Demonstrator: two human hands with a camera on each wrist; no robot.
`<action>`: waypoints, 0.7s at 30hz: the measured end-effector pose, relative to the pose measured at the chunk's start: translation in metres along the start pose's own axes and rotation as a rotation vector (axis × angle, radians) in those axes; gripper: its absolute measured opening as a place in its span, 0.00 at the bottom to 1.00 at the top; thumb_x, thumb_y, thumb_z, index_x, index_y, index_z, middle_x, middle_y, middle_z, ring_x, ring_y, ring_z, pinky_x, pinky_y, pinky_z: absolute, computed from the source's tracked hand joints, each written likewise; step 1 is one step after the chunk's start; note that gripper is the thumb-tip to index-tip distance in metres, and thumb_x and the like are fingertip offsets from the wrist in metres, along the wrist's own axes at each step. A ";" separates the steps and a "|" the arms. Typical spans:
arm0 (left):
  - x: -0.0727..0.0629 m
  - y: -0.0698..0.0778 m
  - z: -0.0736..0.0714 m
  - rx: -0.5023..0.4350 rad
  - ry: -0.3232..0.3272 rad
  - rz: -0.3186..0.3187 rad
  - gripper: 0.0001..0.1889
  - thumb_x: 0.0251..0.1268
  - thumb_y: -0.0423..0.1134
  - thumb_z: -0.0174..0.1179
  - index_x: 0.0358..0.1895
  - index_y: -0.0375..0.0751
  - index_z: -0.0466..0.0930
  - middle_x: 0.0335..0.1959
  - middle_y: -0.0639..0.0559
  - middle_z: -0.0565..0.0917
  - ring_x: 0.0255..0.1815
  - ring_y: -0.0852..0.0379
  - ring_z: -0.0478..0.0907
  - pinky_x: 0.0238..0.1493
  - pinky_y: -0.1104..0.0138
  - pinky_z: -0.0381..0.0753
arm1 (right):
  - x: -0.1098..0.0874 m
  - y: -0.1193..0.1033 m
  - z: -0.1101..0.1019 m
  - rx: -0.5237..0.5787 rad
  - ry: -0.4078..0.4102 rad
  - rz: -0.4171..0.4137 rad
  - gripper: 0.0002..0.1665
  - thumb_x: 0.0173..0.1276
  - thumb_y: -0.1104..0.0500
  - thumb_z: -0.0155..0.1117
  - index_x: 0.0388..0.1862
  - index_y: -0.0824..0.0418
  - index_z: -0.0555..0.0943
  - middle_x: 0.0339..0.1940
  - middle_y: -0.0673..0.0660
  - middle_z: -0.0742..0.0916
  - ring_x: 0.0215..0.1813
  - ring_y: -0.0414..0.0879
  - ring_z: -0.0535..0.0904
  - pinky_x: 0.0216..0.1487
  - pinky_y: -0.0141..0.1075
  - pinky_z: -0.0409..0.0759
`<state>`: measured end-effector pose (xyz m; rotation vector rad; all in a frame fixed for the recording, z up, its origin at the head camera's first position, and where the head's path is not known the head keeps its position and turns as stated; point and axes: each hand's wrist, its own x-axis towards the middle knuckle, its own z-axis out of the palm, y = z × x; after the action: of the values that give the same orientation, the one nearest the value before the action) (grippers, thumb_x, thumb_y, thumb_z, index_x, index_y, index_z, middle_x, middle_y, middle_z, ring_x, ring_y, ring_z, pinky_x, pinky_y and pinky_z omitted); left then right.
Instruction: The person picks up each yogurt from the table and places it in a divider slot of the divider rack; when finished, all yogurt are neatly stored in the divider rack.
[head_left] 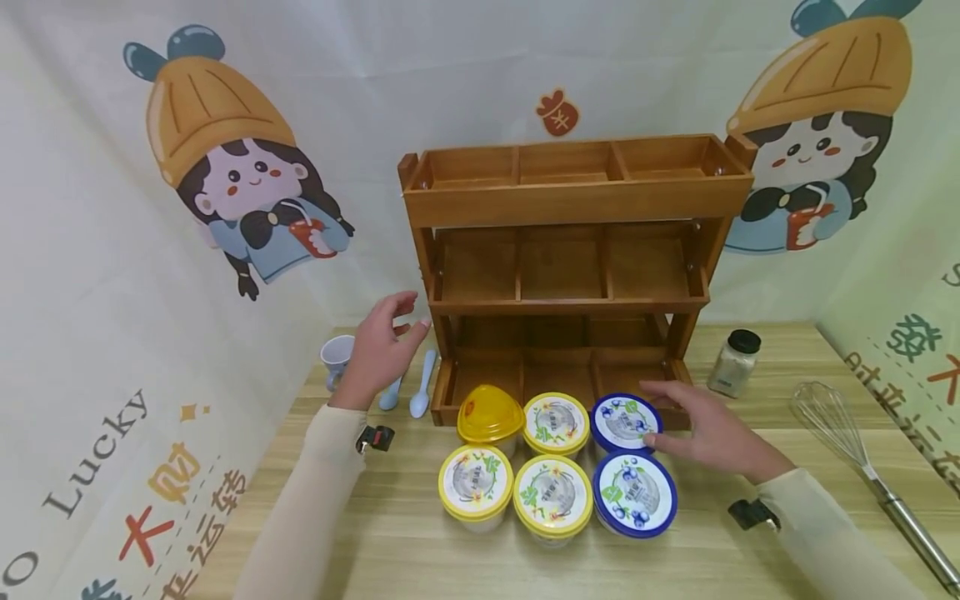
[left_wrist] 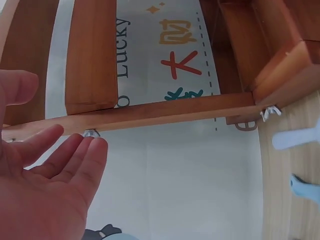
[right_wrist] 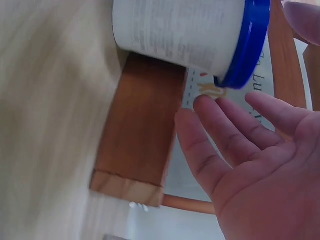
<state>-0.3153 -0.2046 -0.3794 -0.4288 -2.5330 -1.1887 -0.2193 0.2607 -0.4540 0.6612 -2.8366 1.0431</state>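
Pale cloth (head_left: 465, 75) at the far side and on both flanks, printed with cartoon figures and coloured characters; wood-grain table (head_left: 397, 550) below. Left hand (head_left: 384, 346) raised just beside the left post of a brown wooden rack (head_left: 573, 206), thumb parted from loosely bent fingers, nothing gripped; impossible to tell whether any fingertip touches the post. Right hand (head_left: 708, 429) low over the table, reaching leftward, likewise relaxed and ungrasping, thumb and long fingers spread about the right side of the far blue tub (head_left: 626, 422). Fingers just beside its lid in the right wrist view; thumb contact unclear.

Upright at the right end of the far row, just before the rack's front edge, that same tub: white body, bright blue rim, white label with blueberries, green leaf and lettering. Near blue tub (head_left: 635, 493) just in front, with a matching lid. Left of these, three flat-lidded yellow tubs (head_left: 552, 496), marked with flowers and green leaves, and one domed yellow tub (head_left: 490, 412) at the far left corner of the group. Contents of all six hidden under lids.

Rack in three tiers, each divided into three compartments. Pale contents in a black-capped jar (head_left: 733, 367), right of the rack; whisk (head_left: 870, 472) farther right and nearer. Light cup (head_left: 337, 352) at the left, partly behind the left hand; pale blue spoons (head_left: 422, 392) between cup and rack.
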 end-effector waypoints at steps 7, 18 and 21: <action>0.023 0.002 0.006 -0.064 0.040 -0.065 0.32 0.79 0.53 0.60 0.78 0.41 0.67 0.73 0.43 0.75 0.74 0.46 0.74 0.71 0.50 0.81 | 0.001 0.002 0.007 0.150 -0.039 0.043 0.45 0.72 0.49 0.74 0.79 0.65 0.68 0.72 0.67 0.80 0.70 0.67 0.78 0.65 0.64 0.81; 0.055 0.001 0.016 -0.143 0.128 -0.101 0.31 0.79 0.51 0.58 0.76 0.39 0.68 0.74 0.39 0.74 0.75 0.42 0.74 0.72 0.50 0.80 | 0.001 0.008 0.014 0.211 -0.076 0.066 0.47 0.70 0.50 0.75 0.82 0.60 0.66 0.72 0.67 0.80 0.69 0.66 0.79 0.59 0.50 0.86; 0.060 0.001 0.017 -0.148 0.146 -0.113 0.30 0.79 0.50 0.58 0.75 0.38 0.70 0.73 0.39 0.75 0.75 0.42 0.75 0.71 0.50 0.80 | 0.002 0.010 0.013 0.256 -0.107 0.058 0.48 0.70 0.51 0.76 0.83 0.61 0.64 0.71 0.69 0.79 0.67 0.66 0.79 0.57 0.45 0.86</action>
<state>-0.3720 -0.1829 -0.3649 -0.2246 -2.3813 -1.4007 -0.2237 0.2586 -0.4699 0.6740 -2.8533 1.4396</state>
